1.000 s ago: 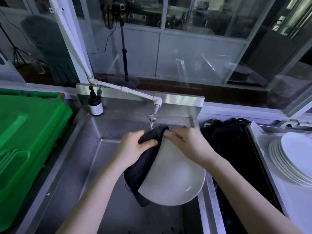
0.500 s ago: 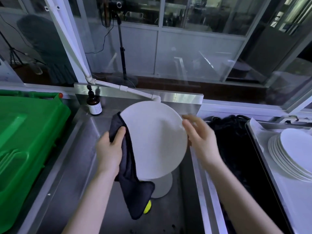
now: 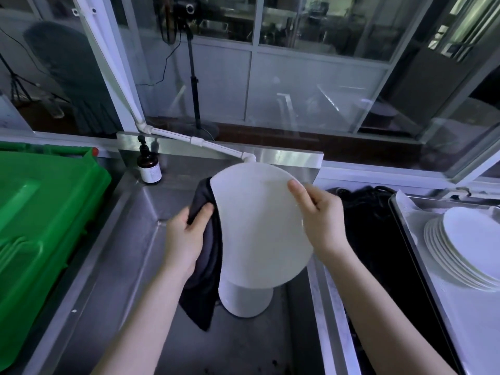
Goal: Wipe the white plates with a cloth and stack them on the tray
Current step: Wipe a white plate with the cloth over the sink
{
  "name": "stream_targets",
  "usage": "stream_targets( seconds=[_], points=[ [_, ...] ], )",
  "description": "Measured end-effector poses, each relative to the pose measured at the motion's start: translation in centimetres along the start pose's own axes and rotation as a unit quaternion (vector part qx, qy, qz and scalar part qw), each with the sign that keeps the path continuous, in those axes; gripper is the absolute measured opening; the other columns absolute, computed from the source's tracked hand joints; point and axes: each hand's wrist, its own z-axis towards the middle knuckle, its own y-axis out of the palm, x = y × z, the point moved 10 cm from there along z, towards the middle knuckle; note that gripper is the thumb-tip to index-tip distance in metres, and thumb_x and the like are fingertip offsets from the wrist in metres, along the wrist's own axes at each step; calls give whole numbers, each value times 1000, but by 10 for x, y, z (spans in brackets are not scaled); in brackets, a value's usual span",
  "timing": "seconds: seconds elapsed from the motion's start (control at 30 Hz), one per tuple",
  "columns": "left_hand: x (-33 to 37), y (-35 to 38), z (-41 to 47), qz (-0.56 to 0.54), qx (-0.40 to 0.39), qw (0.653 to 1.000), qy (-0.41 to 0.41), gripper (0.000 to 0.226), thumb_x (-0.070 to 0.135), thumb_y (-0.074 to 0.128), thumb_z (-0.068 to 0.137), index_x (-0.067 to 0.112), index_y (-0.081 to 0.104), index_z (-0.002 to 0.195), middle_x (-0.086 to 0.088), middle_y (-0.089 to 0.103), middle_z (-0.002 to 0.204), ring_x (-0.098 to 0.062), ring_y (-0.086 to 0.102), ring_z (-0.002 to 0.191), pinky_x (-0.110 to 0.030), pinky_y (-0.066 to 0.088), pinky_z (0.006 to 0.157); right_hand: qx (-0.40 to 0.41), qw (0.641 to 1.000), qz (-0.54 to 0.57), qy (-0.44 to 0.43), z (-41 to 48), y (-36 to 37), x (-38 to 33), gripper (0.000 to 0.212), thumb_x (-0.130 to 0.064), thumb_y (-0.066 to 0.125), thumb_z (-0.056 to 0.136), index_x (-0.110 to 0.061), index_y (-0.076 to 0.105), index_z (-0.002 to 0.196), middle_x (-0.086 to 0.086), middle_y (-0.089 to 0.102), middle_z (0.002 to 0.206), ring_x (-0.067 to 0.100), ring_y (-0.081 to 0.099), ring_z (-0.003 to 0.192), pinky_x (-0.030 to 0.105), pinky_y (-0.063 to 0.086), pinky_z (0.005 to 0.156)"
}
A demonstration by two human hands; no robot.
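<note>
I'm holding the plate (image 3: pixel 259 226) on edge over the sink (image 3: pixel 130 239), probably so drips land inside. My right hand (image 3: pixel 322 223) pinches its rim to steady it. My left hand (image 3: pixel 186 236) grips the dark cloth (image 3: pixel 208 255) against the other rim, ready to wipe. The tray (image 3: pixel 405 239) with the stack (image 3: pixel 460 239) sits right of the sink, an easy reach.

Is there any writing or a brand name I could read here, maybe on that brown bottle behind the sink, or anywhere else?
Brown pump bottle: its white label carries faint print, too small and blurred to read.
White plate, cloth, stacked plates, green bin: no writing visible.
No legible words, numbers or signs anywhere else in this view.
</note>
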Motion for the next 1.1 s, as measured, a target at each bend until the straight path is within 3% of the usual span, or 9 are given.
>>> stream_targets(
  seconds=[0.1,0.33,0.47,0.6,0.8,0.87,0.97,1.03,1.1],
  points=[
    [4,-6,5,29,-5,1000,0,41,48,67,75,8,60,76,-3,69,71,-14,56,68,-36,43,66,-11,1000,-6,-5,-4,5,1,56,-30,61,99,-19,26,56,-9,25,46,7,26,47,22,19,47],
    [49,40,-8,208,-183,948,159,34,20,77,83,2,53,66,1,47,58,-4,36,56,-28,26,53,-196,947,-172,-186,-9,49,-45,53,-30,65,96,-20,31,57,-5,26,52,11,28,54,22,24,51],
    [24,14,-8,68,-90,992,55,8,22,67,92,20,68,84,9,73,75,-2,61,71,-25,46,68,-87,986,-96,-105,3,11,-29,54,-32,63,97,-10,35,57,-7,25,51,9,27,50,22,22,49],
    [3,-1,-6,23,-23,999,-12,30,29,67,92,0,63,89,-21,70,89,-17,60,78,-38,45,73,-28,996,-67,-57,5,-3,-15,57,-33,60,99,-3,32,60,-9,22,49,11,24,49,24,18,49],
    [43,31,-10,165,-144,968,123,25,18,79,80,10,61,66,10,55,59,-4,43,57,-27,33,56,-195,954,-152,-167,-9,43,-46,56,-33,63,96,-21,26,57,-7,22,52,11,26,53,24,23,50],
    [44,39,-11,189,-162,959,133,26,22,79,79,11,61,65,12,52,59,-2,40,56,-25,30,55,-203,951,-157,-173,-11,47,-45,56,-34,63,97,-20,26,57,-5,22,54,11,24,55,25,22,51],
    [28,21,-7,85,-76,991,68,29,28,73,85,1,64,80,-1,63,71,-12,51,68,-32,38,65,-120,980,-114,-110,1,20,-29,56,-34,63,97,-12,31,57,-6,25,55,10,25,53,26,20,51],
    [4,7,-10,-19,21,999,-14,21,31,69,89,14,66,77,7,70,68,-10,60,68,-31,46,66,3,998,-42,-40,-1,-1,-12,56,-35,62,98,-11,33,57,-6,26,54,8,24,52,29,20,51],
    [-18,3,-19,-78,102,988,-82,24,35,68,91,17,64,75,16,69,63,-1,64,62,-21,50,59,130,986,73,70,-24,-8,16,57,-38,60,99,-15,29,56,-8,25,53,9,23,52,26,18,49]
  ],
)
